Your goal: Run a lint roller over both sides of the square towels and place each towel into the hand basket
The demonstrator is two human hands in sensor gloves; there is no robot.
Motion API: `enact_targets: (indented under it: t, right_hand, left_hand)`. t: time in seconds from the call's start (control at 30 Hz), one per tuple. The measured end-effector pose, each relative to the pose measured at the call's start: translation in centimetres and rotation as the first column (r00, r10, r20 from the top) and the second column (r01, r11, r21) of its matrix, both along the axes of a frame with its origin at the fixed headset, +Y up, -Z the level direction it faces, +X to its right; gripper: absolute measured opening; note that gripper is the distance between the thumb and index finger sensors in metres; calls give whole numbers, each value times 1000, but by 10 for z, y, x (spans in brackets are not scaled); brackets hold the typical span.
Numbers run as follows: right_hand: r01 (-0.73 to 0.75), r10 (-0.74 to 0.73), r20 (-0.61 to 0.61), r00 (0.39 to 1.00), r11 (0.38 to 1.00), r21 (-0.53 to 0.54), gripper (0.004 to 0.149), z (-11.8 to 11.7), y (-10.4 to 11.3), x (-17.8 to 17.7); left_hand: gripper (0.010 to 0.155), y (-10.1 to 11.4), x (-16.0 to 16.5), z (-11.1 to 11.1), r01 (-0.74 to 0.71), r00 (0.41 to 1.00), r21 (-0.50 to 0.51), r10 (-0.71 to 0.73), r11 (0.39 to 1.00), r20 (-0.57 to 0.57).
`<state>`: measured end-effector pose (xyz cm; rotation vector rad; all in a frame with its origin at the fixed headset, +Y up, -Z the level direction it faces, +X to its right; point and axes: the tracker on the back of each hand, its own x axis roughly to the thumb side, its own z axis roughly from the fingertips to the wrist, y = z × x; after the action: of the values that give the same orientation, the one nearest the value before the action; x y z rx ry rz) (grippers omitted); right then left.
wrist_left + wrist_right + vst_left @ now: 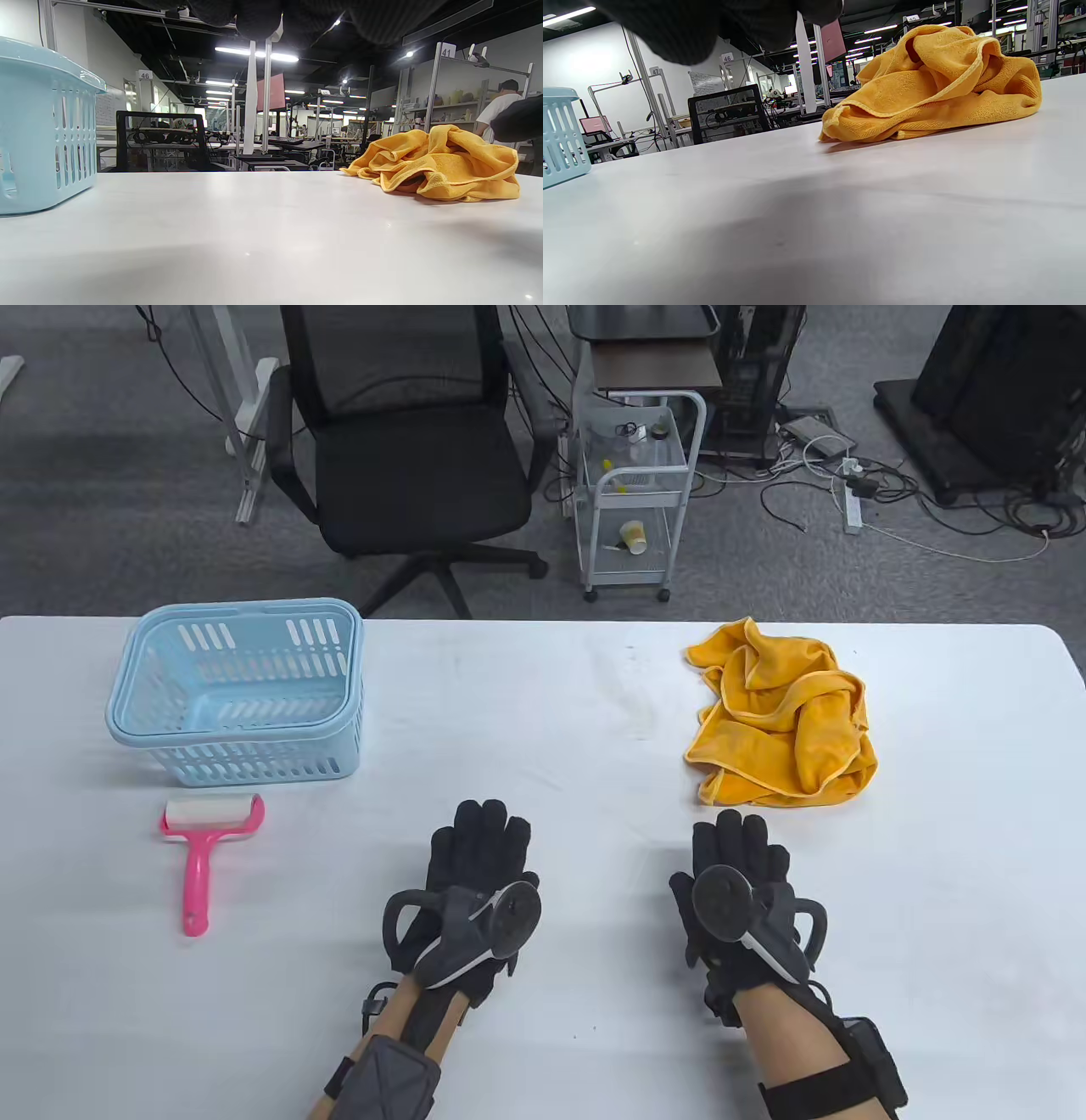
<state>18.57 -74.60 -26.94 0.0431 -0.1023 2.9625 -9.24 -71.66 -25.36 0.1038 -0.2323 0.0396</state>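
Crumpled yellow towels (785, 717) lie in a heap at the table's right, also seen as the yellow heap (441, 169) and, closer, the yellow heap (933, 84). A light blue hand basket (237, 687) stands empty at the left; its wall (42, 127) fills the left wrist view's left edge. In front of it lies a pink lint roller (206, 848) with a white roll. My left hand (484, 836) rests flat on the table near the middle, fingers straight. My right hand (738, 844) lies flat just in front of the towels, holding nothing.
The white table (543, 712) ends at its far edge behind the basket and towels. Beyond it stand a black office chair (399, 449) and a small white cart (632, 500) on the floor. A person stands far off by shelves (496, 110).
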Motion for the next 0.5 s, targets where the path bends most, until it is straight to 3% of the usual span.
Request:
enact_targets:
  t: [0.5]
  right_hand:
    - [-7, 7, 2, 1000, 1000, -2, 70, -1, -2, -2]
  left_hand:
    - [60, 0, 0, 0, 0, 1000, -6, 0, 1000, 6]
